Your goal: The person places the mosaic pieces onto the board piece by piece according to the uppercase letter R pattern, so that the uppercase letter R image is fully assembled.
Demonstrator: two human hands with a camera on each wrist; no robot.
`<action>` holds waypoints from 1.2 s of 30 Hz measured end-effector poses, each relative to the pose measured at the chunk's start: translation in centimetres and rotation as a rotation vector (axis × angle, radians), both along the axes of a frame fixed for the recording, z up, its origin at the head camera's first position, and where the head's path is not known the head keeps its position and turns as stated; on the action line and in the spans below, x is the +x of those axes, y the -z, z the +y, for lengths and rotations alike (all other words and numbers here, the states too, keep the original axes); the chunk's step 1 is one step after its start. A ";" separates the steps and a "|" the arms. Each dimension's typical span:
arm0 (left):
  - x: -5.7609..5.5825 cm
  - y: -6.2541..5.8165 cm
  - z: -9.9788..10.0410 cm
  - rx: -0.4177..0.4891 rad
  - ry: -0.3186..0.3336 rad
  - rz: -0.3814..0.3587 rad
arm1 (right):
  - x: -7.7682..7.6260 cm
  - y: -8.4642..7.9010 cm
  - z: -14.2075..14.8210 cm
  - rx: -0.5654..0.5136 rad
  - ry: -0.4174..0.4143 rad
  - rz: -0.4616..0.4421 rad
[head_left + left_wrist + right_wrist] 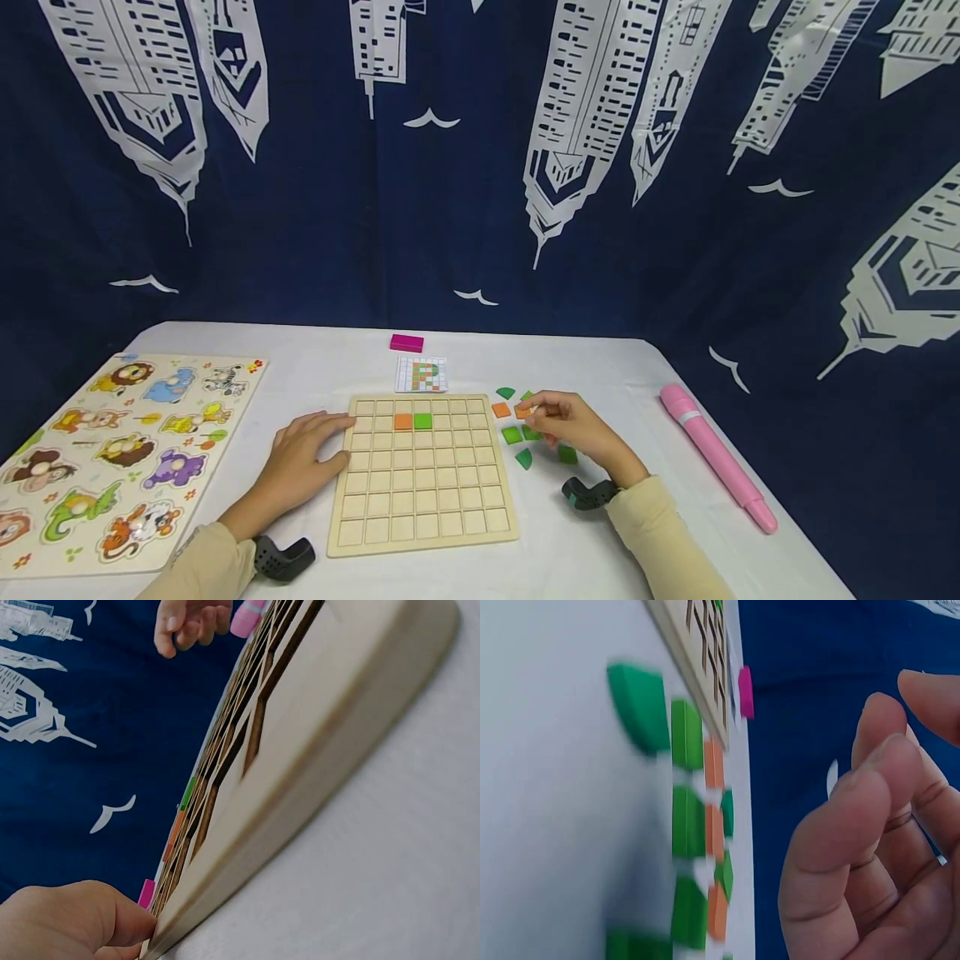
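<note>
A square wooden grid board [420, 505] lies flat, with an orange square tile [403, 422] and a green square tile [423, 421] side by side in an upper row. My left hand [306, 456] rests at the board's left side, index fingertip and thumb touching its edge. Over the loose tiles to the right of the board hovers my right hand [573, 423]. Its fingers are loosely bent with nothing between them in the right wrist view. Below it are orange squares [714, 832], green squares [688, 821] and a green quarter-round tile [639, 709].
Behind the board lies a pattern card [422, 375] with coloured squares, and beyond it a magenta block [407, 343]. An animal puzzle board [161, 417] covers the table's left side. At the right lies a pink tube-shaped thing [718, 457]. A dark blue printed cloth [450, 208] hangs behind.
</note>
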State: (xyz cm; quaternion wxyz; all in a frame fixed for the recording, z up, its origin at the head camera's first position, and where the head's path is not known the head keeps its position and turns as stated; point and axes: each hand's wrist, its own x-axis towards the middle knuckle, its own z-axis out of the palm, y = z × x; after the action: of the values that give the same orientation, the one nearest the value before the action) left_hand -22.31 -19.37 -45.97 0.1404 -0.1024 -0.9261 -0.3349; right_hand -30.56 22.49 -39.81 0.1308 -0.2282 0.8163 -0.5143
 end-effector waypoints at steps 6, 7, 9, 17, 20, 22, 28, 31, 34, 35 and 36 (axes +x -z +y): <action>0.0 0.0 0.1 -0.004 0.002 0.002 | 0.4 -0.1 2.7 0.002 0.046 -0.022; 0.0 0.1 0.0 -0.004 0.001 0.002 | 0.4 -0.1 3.0 -0.010 0.045 -0.026; 0.0 0.1 0.0 -0.003 0.001 0.005 | 0.4 -0.1 3.4 -0.020 0.050 -0.027; -0.1 0.2 -0.1 -0.002 0.003 0.013 | 0.1 0.2 4.7 -0.032 0.091 -0.008; -0.1 0.2 -0.1 -0.001 0.004 0.010 | 0.0 0.3 5.5 -0.040 0.102 -0.002; -0.1 0.2 0.0 -0.002 0.003 0.004 | -0.1 0.5 6.3 -0.049 0.109 -0.003; -0.2 0.2 0.0 -0.016 0.000 -0.011 | -0.2 1.0 8.3 -0.064 0.175 -0.039; -0.2 0.2 0.0 -0.018 0.001 -0.009 | -0.2 1.2 9.1 -0.071 0.202 -0.054; -0.2 0.2 0.0 -0.016 0.001 -0.008 | -0.2 1.4 9.7 -0.081 0.216 -0.068; -0.2 0.2 0.0 -0.015 0.002 -0.007 | -0.2 1.4 9.8 -0.084 0.216 -0.073; -0.2 0.2 0.0 -0.013 0.003 -0.007 | -0.2 1.5 10.0 -0.086 0.220 -0.078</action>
State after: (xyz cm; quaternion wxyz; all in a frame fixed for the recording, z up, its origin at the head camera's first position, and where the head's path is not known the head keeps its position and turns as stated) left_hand -22.47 -19.39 -46.13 0.1358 -0.1034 -0.9286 -0.3295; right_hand -30.78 32.44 -41.32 0.0954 -0.1226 0.8077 -0.5688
